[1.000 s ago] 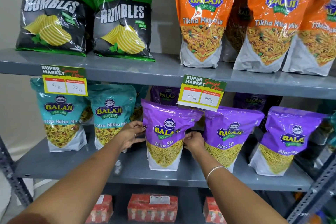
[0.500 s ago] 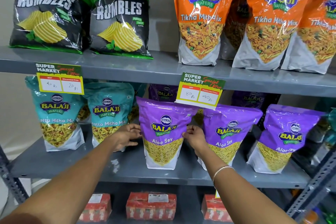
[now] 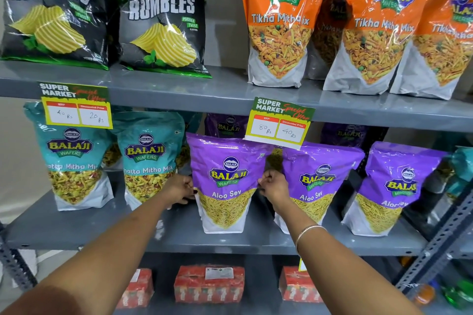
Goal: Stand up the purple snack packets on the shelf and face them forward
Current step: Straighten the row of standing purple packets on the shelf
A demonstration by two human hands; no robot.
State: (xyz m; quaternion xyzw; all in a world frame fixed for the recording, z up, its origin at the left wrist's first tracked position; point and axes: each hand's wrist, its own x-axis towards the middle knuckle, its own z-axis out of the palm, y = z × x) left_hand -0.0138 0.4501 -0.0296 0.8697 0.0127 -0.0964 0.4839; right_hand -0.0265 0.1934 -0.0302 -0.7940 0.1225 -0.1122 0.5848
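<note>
Three purple Aloo Sev packets stand upright in a front row on the middle grey shelf (image 3: 107, 233), fronts facing me. My left hand (image 3: 179, 188) grips the left edge of the leftmost purple packet (image 3: 226, 181), and my right hand (image 3: 272, 185) pinches its right edge. The second purple packet (image 3: 316, 184) stands just right of my right hand, partly behind it. The third purple packet (image 3: 394, 186) stands further right. More purple packets (image 3: 225, 125) stand in shadow at the back of the shelf.
Teal Khatta Mitha Mix packets (image 3: 148, 158) stand left of my left hand. A price tag (image 3: 280, 123) hangs from the upper shelf over the purple row. Orange packets (image 3: 281, 20) and black Rumbles bags (image 3: 163, 25) sit above; red boxes (image 3: 208, 284) below.
Both hands slid up the sides of the leftmost purple packet, and it now stands a little straighter. The other packets have not moved.
</note>
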